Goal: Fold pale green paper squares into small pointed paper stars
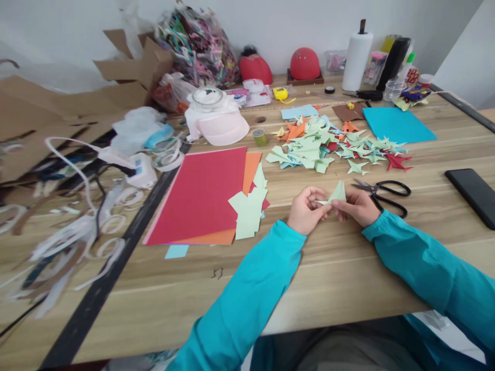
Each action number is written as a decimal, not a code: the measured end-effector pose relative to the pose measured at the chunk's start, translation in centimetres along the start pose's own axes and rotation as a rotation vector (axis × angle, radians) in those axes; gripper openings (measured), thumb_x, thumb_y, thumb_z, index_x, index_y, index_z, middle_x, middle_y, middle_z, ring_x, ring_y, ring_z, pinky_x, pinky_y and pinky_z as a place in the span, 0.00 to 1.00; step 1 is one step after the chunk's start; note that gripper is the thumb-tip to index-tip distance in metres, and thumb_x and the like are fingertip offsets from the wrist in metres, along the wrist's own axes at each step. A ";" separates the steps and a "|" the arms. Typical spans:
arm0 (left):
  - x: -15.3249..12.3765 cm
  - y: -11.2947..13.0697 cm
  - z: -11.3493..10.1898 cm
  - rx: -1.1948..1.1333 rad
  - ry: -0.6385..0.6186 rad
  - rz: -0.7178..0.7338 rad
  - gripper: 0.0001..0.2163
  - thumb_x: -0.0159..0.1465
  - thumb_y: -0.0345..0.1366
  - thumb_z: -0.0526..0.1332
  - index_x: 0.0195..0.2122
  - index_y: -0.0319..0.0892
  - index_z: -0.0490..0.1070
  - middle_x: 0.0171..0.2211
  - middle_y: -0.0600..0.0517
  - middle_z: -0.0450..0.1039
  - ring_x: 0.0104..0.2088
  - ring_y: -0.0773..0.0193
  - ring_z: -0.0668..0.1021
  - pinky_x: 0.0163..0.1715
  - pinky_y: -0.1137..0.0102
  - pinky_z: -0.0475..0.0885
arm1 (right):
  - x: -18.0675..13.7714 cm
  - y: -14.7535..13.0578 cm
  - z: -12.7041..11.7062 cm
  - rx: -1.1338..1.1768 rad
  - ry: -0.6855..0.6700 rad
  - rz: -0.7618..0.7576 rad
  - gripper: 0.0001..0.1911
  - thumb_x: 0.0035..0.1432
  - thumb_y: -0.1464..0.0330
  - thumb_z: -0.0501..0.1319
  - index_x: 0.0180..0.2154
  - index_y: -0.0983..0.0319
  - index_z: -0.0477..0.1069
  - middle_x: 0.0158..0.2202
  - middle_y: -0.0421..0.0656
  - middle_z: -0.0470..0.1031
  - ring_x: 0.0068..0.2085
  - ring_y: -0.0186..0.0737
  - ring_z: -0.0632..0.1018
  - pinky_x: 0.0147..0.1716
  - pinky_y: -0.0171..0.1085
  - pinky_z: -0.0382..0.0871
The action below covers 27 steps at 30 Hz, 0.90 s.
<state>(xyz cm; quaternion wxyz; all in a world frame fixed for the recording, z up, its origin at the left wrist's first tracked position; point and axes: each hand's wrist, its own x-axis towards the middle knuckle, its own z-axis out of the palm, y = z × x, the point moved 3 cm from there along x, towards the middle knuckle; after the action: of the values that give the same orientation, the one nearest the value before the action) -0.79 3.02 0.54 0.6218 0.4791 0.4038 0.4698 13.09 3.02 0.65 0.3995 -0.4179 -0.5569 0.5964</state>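
A small pale green folded paper piece (339,192) is pinched between both hands just above the table. My left hand (307,210) grips its left end, with a thin point of paper showing past the fingers. On its right side my right hand (358,206) pinches the lower edge. One pointed flap stands up between the hands. Close to the right hand lie black-handled scissors (386,193), blades toward the left. Beyond the hands spreads a pile of folded paper pieces (309,144), mostly pale green, some orange, red and blue.
Left of the hands are a red paper sheet (201,196) and pale green cut pieces (250,211). A blue sheet (398,124) lies behind, a black phone (472,196) at right. Cords and white strips (77,237) clutter the left; bottles (358,61) stand at the back.
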 end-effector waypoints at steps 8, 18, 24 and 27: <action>0.0 0.2 -0.2 -0.026 -0.014 0.018 0.21 0.41 0.37 0.70 0.34 0.37 0.65 0.23 0.55 0.70 0.20 0.70 0.73 0.17 0.75 0.69 | 0.0 -0.3 0.2 -0.013 -0.003 -0.039 0.18 0.44 0.56 0.66 0.25 0.64 0.67 0.18 0.38 0.70 0.16 0.30 0.70 0.13 0.30 0.61; 0.1 -0.4 0.1 -0.009 -0.037 -0.031 0.16 0.49 0.46 0.65 0.26 0.35 0.70 0.21 0.51 0.72 0.19 0.70 0.73 0.18 0.74 0.68 | 0.0 -0.2 0.0 0.019 0.044 -0.055 0.19 0.45 0.54 0.65 0.26 0.64 0.67 0.19 0.38 0.69 0.16 0.31 0.69 0.13 0.31 0.61; 0.2 -0.3 0.1 -0.052 -0.089 -0.037 0.16 0.49 0.46 0.64 0.26 0.35 0.72 0.23 0.49 0.74 0.20 0.69 0.74 0.18 0.75 0.68 | 0.0 -0.1 0.0 0.019 0.060 -0.060 0.18 0.45 0.55 0.65 0.27 0.65 0.68 0.19 0.38 0.69 0.16 0.31 0.69 0.13 0.31 0.61; 0.2 -0.3 -0.1 -0.083 -0.057 -0.052 0.15 0.50 0.45 0.64 0.26 0.35 0.72 0.23 0.49 0.74 0.20 0.69 0.74 0.18 0.74 0.69 | 0.0 -0.1 -0.1 0.000 0.078 -0.069 0.18 0.45 0.55 0.65 0.27 0.64 0.68 0.19 0.38 0.69 0.16 0.31 0.69 0.13 0.32 0.62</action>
<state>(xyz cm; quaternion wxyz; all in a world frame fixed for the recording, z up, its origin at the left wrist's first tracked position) -0.73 3.20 0.21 0.6645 0.4555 0.3784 0.4558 13.20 3.08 0.79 0.4414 -0.4213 -0.5548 0.5655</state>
